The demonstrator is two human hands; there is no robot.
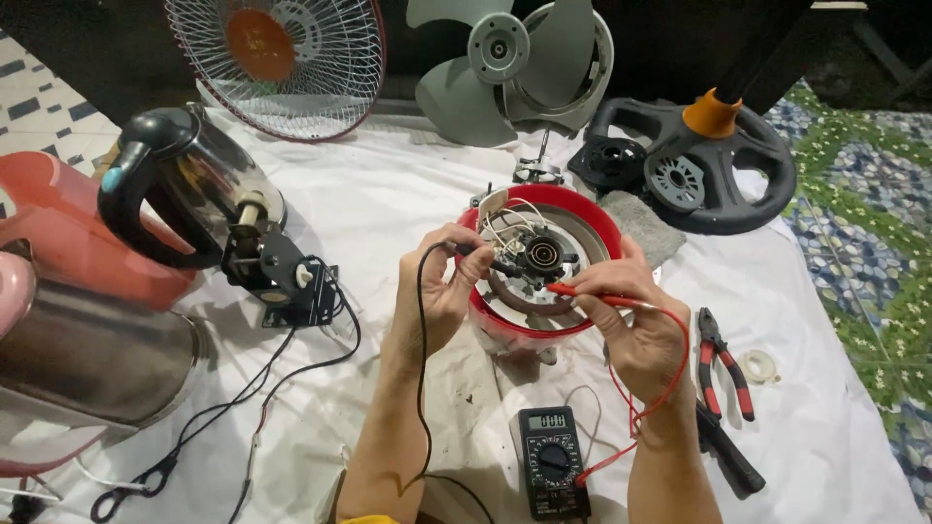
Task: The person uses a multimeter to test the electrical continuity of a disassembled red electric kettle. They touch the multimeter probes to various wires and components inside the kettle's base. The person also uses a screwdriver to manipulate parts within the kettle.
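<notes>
Red kettle base (582,209) lies upturned mid-tabletop, bottom cover off, wiring exposed. Left hand (442,291) pinches black probe (476,252), right hand (636,315) grips red probe (582,294); both tips rest on the contacts. Multimeter (553,461) switched on. Judged: testing underway, reassembly outstanding.

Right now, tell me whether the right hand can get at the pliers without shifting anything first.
Probably yes. The pliers lie bare on the white cloth beside the right hand, nothing on them; but that hand's fingers hold the red probe.
</notes>
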